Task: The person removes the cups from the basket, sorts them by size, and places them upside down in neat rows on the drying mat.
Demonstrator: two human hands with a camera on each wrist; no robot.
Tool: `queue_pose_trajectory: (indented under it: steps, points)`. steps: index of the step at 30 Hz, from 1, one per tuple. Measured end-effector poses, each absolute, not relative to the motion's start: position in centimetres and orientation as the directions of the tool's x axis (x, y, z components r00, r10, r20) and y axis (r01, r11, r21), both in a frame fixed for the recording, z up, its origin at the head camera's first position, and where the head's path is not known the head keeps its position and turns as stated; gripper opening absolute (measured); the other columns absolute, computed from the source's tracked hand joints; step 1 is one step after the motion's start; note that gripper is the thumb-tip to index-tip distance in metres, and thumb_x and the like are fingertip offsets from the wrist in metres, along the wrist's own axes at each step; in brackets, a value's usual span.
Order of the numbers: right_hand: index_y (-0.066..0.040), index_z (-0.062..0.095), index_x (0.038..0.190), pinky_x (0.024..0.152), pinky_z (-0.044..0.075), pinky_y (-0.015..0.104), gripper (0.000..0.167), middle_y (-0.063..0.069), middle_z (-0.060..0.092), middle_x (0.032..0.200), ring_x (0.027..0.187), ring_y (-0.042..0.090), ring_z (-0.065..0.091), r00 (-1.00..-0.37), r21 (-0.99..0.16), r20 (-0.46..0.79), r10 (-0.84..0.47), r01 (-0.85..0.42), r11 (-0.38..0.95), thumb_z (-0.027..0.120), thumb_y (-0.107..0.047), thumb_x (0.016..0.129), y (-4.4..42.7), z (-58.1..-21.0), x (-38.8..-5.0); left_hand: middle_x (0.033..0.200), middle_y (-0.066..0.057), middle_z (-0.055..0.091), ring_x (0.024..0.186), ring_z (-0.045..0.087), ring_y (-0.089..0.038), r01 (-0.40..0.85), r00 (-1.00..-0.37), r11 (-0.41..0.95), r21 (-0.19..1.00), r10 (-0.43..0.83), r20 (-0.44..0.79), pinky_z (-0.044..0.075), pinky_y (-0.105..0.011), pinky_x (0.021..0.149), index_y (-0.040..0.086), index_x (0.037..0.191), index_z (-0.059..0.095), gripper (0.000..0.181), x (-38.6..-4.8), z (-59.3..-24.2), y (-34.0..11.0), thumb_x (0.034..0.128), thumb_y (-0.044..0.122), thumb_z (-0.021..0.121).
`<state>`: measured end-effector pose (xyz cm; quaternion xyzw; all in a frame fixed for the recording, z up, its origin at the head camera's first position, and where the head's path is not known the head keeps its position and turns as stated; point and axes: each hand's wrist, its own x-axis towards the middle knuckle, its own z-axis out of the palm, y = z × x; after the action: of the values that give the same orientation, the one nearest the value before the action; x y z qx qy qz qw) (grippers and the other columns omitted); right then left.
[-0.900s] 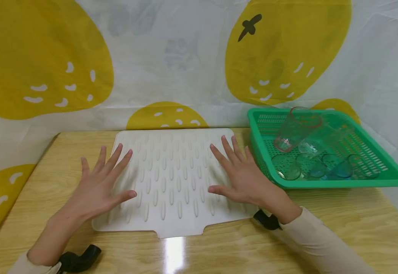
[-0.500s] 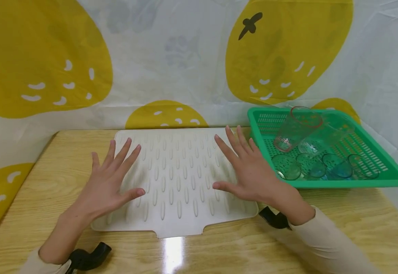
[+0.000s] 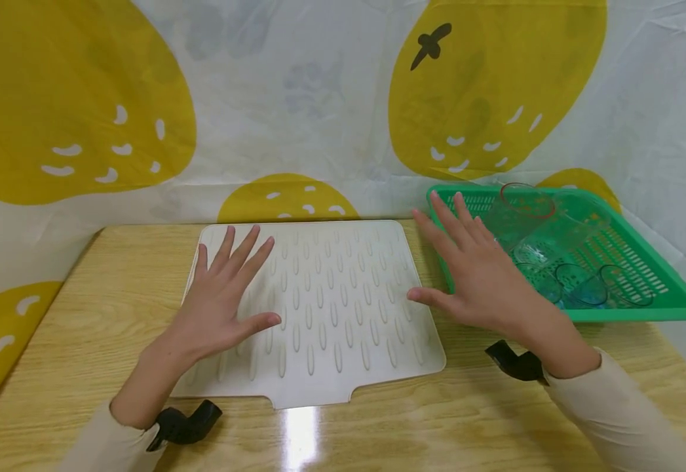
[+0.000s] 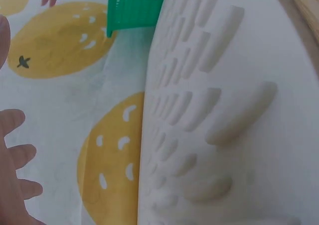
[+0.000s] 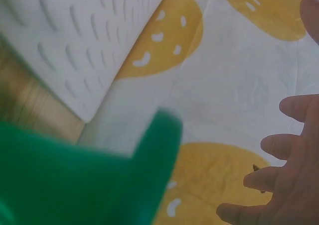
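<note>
With fingers spread, my left hand [image 3: 215,305] is held above the left part of a white ribbed mat [image 3: 319,328] and holds nothing. My right hand [image 3: 481,275], its fingers also spread and holding nothing, is over the left side of a green plastic basket [image 3: 620,314]. Inside the basket, a red-rimmed drinking glass [image 3: 528,200] leans beside a clear glass [image 3: 581,226]. Several glasses lie along its front, among them a blue-tinted glass [image 3: 587,292]. My right hand hides part of the basket and some of the glasses.
The mat and basket rest on a wooden table [image 3: 142,262]. A white cloth with yellow fruit prints [image 3: 319,98] hangs behind it. Black wrist devices, one the left device [image 3: 186,426], the other the right device [image 3: 516,362], sit at my sleeves.
Both hands have moved to the right with fingers still spread. The right hand has gone from over the mat to over the basket's left side. The mat, basket and glasses stay put.
</note>
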<state>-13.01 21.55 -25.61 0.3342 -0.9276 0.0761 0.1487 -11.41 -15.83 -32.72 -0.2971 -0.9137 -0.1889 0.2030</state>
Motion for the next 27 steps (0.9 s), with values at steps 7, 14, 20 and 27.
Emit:
queue_pose_trajectory:
  steps: [7,14,20,27]
  points:
    - [-0.020,0.011,0.155,0.106,0.013,0.065,0.094,0.010,0.003,0.160,0.143,0.035,-0.006,-0.739,-0.035,0.333,-0.585,-0.630,0.776,0.060,-0.060,0.086,24.0,-24.6,-13.6,0.160,-0.004,0.009,0.144,0.000,-0.035,0.648,-0.728,0.714,0.267,0.478,0.491,0.001,-0.071,0.102,0.020,0.155,0.018,0.095,-11.9,-32.2,-14.0,0.0829,0.081,0.026]
    - [-0.019,0.014,0.155,0.107,0.014,0.062,0.092,0.011,0.006,0.159,0.143,0.034,-0.004,-0.757,0.000,0.294,-0.584,-0.611,0.792,0.064,-0.053,0.086,25.5,-24.1,-13.8,0.160,-0.003,0.008,0.144,0.000,-0.033,0.681,-0.706,0.678,0.276,0.508,0.494,0.007,-0.070,0.103,0.020,0.155,0.018,0.094,-12.3,-32.0,-12.0,0.0835,0.081,0.025]
    - [-0.019,0.016,0.155,0.105,0.014,0.066,0.089,0.011,0.012,0.159,0.143,0.036,0.000,-0.787,-0.024,0.287,-0.546,-0.576,0.817,0.067,-0.047,0.087,27.5,-23.4,-14.4,0.160,-0.002,0.007,0.144,0.002,-0.033,0.708,-0.687,0.644,0.291,0.530,0.498,0.009,-0.068,0.105,0.019,0.155,0.019,0.094,-12.6,-32.0,-10.5,0.0841,0.080,0.026]
    - [-0.020,0.016,0.155,0.098,0.022,0.069,0.086,0.009,0.014,0.158,0.144,0.034,0.004,-0.836,-0.084,0.281,-0.472,-0.511,0.855,0.068,-0.040,0.088,29.7,-23.0,-15.0,0.159,-0.002,0.012,0.144,0.007,-0.032,0.738,-0.656,0.604,0.301,0.539,0.528,0.016,-0.064,0.106,0.017,0.153,0.025,0.091,-12.9,-32.2,-9.5,0.0857,0.078,0.028]
